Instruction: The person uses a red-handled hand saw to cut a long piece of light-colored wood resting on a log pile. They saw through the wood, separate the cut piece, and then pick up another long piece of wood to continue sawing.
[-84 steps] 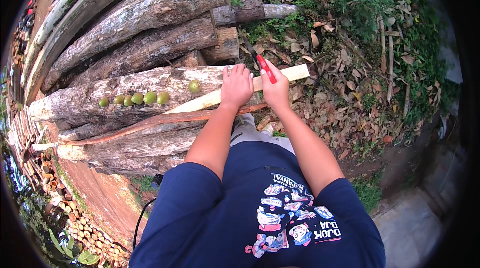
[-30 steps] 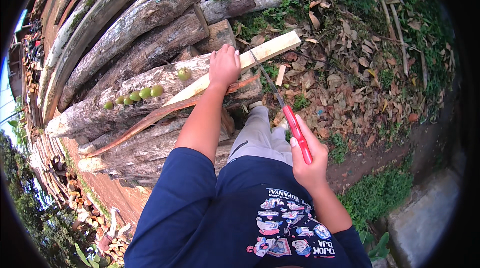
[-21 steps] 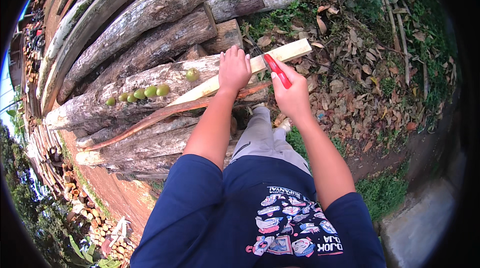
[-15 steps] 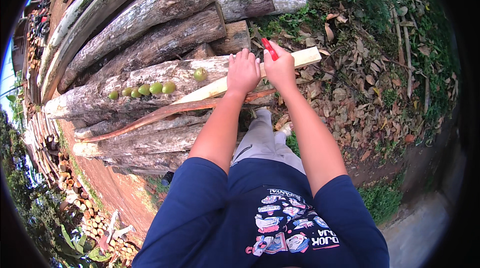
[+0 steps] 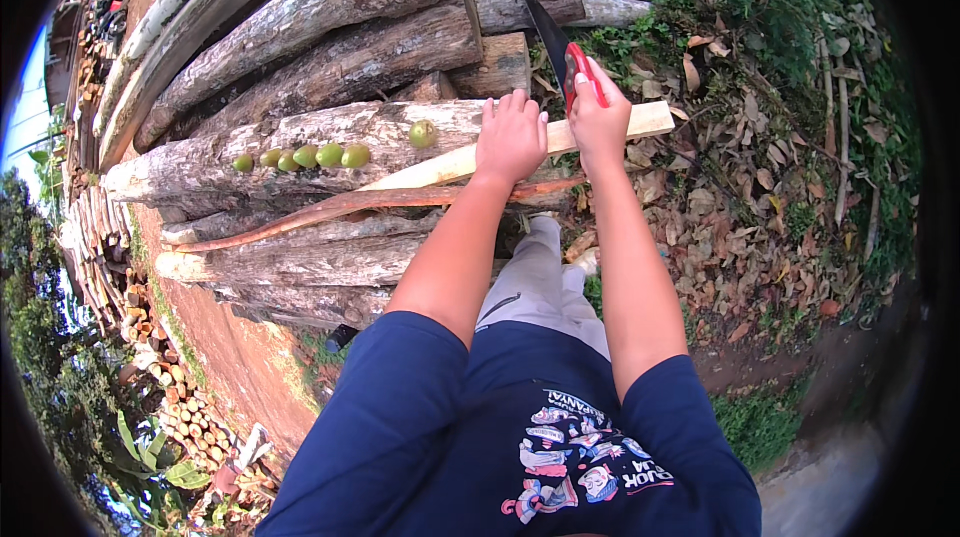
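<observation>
My right hand (image 5: 601,129) grips a handsaw (image 5: 573,72) by its red handle. Its dark blade points up and away, and the lower end of the saw meets a pale wooden plank (image 5: 435,168). Just left of the saw, my left hand (image 5: 509,141) is closed over the plank and holds it down against the logs. The plank lies slanted across them, its right end jutting out over the leaves. A long reddish-brown strip of wood (image 5: 345,204) runs under my left wrist, alongside the plank.
Several green fruits (image 5: 329,155) sit in a row on the thick log (image 5: 200,154), with a single green fruit (image 5: 423,134) farther right. More logs (image 5: 350,44) are stacked beyond. Dry leaves (image 5: 725,207) cover the ground to the right. Cut firewood (image 5: 187,407) is piled at the lower left.
My right hand has shifted up and turned, so the saw's dark blade and red handle show more fully. My left hand stays on the plank. The whole view has moved slightly.
</observation>
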`<state>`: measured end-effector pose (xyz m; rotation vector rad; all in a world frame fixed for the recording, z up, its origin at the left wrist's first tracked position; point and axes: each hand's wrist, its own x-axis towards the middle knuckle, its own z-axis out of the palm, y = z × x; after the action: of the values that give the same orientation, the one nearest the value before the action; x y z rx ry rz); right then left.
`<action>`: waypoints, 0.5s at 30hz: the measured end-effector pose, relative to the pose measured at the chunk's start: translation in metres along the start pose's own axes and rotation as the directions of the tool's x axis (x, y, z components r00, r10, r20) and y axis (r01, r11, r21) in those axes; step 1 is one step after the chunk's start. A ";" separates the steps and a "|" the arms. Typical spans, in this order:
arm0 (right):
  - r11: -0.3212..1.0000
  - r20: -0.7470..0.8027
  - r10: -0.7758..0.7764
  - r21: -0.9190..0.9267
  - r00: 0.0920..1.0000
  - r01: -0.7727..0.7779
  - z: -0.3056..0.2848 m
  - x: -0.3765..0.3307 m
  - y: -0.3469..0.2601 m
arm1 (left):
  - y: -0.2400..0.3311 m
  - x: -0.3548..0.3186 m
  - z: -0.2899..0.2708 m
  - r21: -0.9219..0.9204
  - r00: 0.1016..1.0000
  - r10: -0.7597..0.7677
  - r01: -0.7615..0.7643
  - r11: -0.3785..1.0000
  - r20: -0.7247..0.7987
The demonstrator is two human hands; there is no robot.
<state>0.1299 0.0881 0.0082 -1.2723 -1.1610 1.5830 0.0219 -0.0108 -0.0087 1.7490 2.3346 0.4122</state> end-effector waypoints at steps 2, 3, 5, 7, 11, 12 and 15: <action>0.983 0.032 0.069 0.169 0.997 -0.074 -0.007 0.002 -0.028 | -0.003 0.003 -0.001 0.003 1.000 -0.004 0.004 1.000 0.010; 0.968 0.048 0.062 0.242 0.997 -0.072 -0.012 -0.002 -0.047 | -0.002 0.000 0.000 -0.002 1.000 -0.006 0.006 1.000 0.019; 0.989 0.093 0.066 0.128 0.994 -0.077 -0.028 -0.016 -0.073 | -0.001 -0.001 0.000 -0.022 0.999 -0.013 0.014 1.000 0.035; 0.985 0.087 0.165 0.043 0.982 -0.169 -0.044 -0.041 -0.094 | 0.001 -0.002 -0.005 -0.069 0.999 -0.012 0.015 0.998 0.042; 0.989 0.092 0.140 -0.055 0.986 -0.135 -0.097 -0.109 -0.115 | -0.002 0.000 -0.020 -0.097 0.976 0.129 -0.113 0.989 0.178; 0.988 0.075 0.135 -0.079 0.988 -0.130 -0.108 -0.124 -0.124 | -0.005 0.001 -0.021 -0.124 0.970 0.114 -0.089 0.988 0.216; 0.974 0.015 0.137 -0.181 0.990 -0.132 -0.144 -0.163 -0.148 | -0.003 0.005 -0.027 -0.270 0.950 0.189 -0.119 0.955 0.250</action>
<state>0.3068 0.0009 0.1820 -1.4782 -1.2820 1.6265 0.0095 -0.0096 0.0157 1.7455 1.8737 0.4389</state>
